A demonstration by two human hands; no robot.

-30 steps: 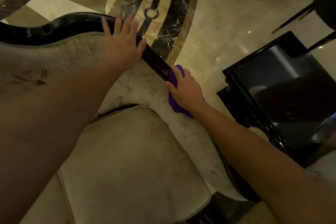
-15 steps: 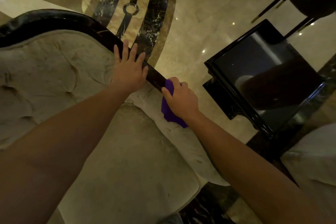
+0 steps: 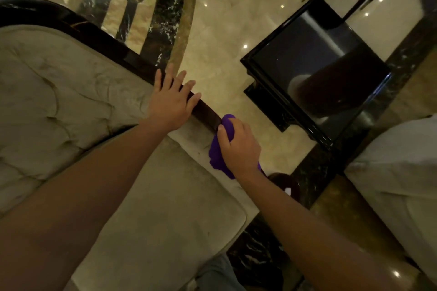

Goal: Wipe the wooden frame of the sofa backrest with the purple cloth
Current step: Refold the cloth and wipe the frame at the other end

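A dark, glossy wooden frame point(image 3: 205, 111) is seen running along the top edge of the beige, tufted velvet sofa backrest point(image 3: 59, 92), curving from the upper left down toward the lower right. A crumpled purple cloth point(image 3: 218, 153) is pressed against the lower stretch of this frame, draped over its edge and onto the beige upholstery just beside it. Part of the cloth is hidden from view.

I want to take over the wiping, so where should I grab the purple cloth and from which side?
Grip the bunched upper part of the cloth where it drapes over the dark frame, coming from above, as the right hand does now. Its loose tail hangs down the upholstered side, so grabbing there would likely give little pressure on the wood.
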